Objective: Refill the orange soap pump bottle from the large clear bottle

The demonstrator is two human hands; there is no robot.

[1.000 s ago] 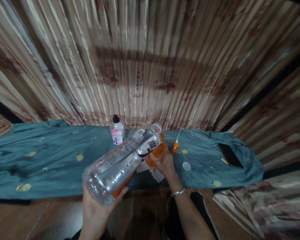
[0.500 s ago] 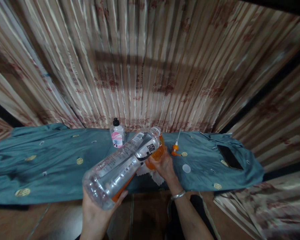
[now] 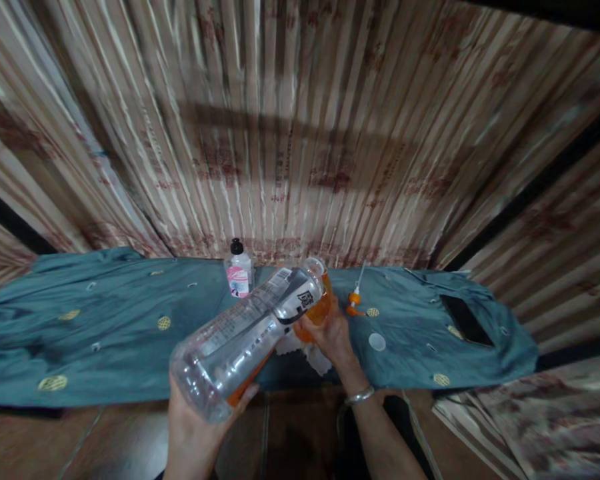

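Note:
My left hand (image 3: 200, 417) is wrapped round the base of a large clear bottle (image 3: 250, 333) with a grey label. The bottle is tilted, its uncapped neck pointing up to the right, and some orange shows along its lower side. My right hand (image 3: 330, 333) grips an orange bottle (image 3: 317, 310), partly hidden behind the clear bottle's neck. The two bottles overlap in view; whether they touch I cannot tell. White crumpled tissue (image 3: 317, 359) lies below the orange bottle. An orange pump head (image 3: 354, 300) with a clear tube rests just right of my right hand.
A small clear bottle (image 3: 239, 277) with a black cap and pink label stands at the back of the teal cloth (image 3: 120, 333). A white disc (image 3: 377, 342) and a black phone (image 3: 465, 320) lie to the right. Behind hangs a striped curtain (image 3: 290, 147).
The whole view has shifted slightly, moving everything a little to the right and down. Both hands keep their hold, and the bottles stay in nearly the same position to each other.

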